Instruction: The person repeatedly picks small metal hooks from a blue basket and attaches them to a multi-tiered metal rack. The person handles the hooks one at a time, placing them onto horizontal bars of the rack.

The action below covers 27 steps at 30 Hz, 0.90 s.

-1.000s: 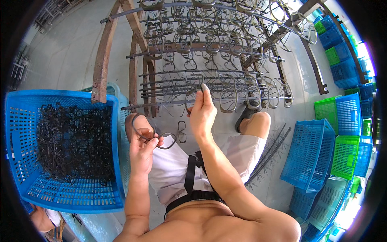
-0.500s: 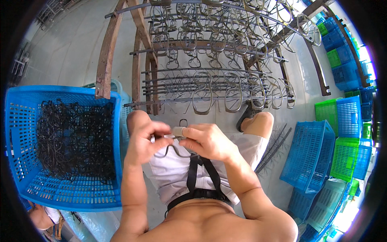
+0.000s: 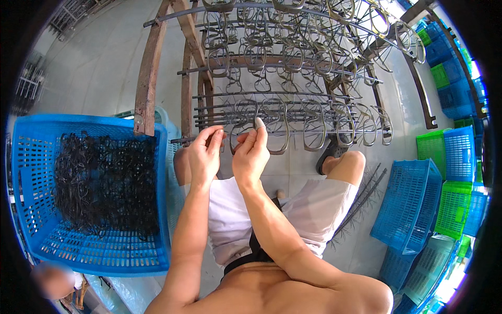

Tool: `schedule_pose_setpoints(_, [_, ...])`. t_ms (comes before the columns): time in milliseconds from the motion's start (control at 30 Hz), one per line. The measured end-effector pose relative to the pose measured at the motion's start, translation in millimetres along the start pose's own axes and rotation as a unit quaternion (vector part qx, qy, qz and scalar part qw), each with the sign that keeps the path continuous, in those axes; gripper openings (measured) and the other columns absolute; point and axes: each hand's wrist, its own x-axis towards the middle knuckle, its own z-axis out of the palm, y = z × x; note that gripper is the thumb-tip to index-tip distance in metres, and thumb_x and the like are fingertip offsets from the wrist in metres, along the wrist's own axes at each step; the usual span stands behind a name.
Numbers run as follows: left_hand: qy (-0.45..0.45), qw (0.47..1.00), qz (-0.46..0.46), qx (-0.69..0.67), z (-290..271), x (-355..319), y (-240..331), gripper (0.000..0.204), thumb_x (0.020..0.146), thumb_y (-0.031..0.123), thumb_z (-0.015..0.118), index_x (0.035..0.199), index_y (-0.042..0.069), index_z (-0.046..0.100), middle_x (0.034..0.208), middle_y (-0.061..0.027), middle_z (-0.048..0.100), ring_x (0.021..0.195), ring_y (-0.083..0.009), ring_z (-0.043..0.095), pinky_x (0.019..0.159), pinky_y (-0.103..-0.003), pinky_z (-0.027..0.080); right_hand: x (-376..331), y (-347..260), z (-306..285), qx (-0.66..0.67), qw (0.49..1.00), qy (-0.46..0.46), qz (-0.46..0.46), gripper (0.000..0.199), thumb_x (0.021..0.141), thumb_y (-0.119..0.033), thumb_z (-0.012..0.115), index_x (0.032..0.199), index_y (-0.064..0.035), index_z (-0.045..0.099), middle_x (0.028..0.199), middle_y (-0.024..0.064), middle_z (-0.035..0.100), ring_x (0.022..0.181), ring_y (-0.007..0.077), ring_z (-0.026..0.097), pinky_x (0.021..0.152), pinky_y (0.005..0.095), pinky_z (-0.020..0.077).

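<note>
A dark metal-toned eyeglass frame hangs at the left end of the row on the rack's lowest front rod. My right hand is closed on its near part, with a pale wrap around one fingertip. Just left of it, my left hand has thumb and fingers pinched together by the rod; what they hold, if anything, is hidden. Beside these, more eyeglass frames hang in a row on the same rod.
A wooden rack carries further rods full of eyeglass frames. At my left stands a blue basket with a tangled black pile. Blue crates and green crates are stacked right. Spiky rods lean near my leg.
Both hands have moved forward from over my lap to the lowest rod. The eyeglass frame they held there now hangs at the row's left end.
</note>
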Motion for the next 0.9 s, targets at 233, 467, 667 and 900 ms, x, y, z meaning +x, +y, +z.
schedule_pose_setpoints(233, [0.015,1.0,0.004,-0.014,2,-5,1,0.015,0.089,0.013,0.057,0.098,0.002,0.063,0.08,-0.0043,0.066,0.068,-0.0071,0.058,0.06,-0.02,0.046,4,1,1,-0.019,1.0,0.015,0.004,0.033,0.095,-0.013,0.042,0.125,0.0005,0.045,0.066,0.007,0.056,0.057,0.0172,0.056,0.053,0.0289,0.0452])
schedule_pose_setpoints(467, [0.009,1.0,0.019,-0.003,1,-2,-4,0.015,0.089,0.012,0.057,0.098,0.0,0.063,0.08,-0.0039,0.065,0.069,-0.0067,0.057,0.061,-0.019,0.045,3,3,2,-0.034,0.999,0.015,0.01,0.032,0.095,-0.013,0.042,0.124,0.0007,0.046,0.065,0.0055,0.054,0.054,0.0142,0.052,0.05,0.0275,0.0431])
schedule_pose_setpoints(667, [-0.01,1.0,0.017,-0.023,1,-7,-2,0.016,0.089,0.012,0.056,0.099,0.0,0.062,0.082,-0.0046,0.066,0.068,-0.0062,0.056,0.06,-0.02,0.045,4,-1,3,0.013,1.0,0.003,0.027,0.032,0.096,-0.015,0.043,0.122,0.0017,0.048,0.06,0.0034,0.051,0.048,0.0098,0.047,0.044,0.025,0.0399])
schedule_pose_setpoints(900, [-0.042,0.979,-0.056,-0.192,-11,-7,-10,0.021,0.091,0.016,0.054,0.099,-0.002,0.061,0.084,-0.0072,0.066,0.07,-0.0094,0.06,0.061,-0.021,0.047,-7,-11,13,-0.017,0.999,-0.005,-0.042,0.031,0.095,-0.015,0.047,0.121,0.0016,0.051,0.057,0.0014,0.052,0.049,0.0055,0.046,0.044,0.023,0.0405])
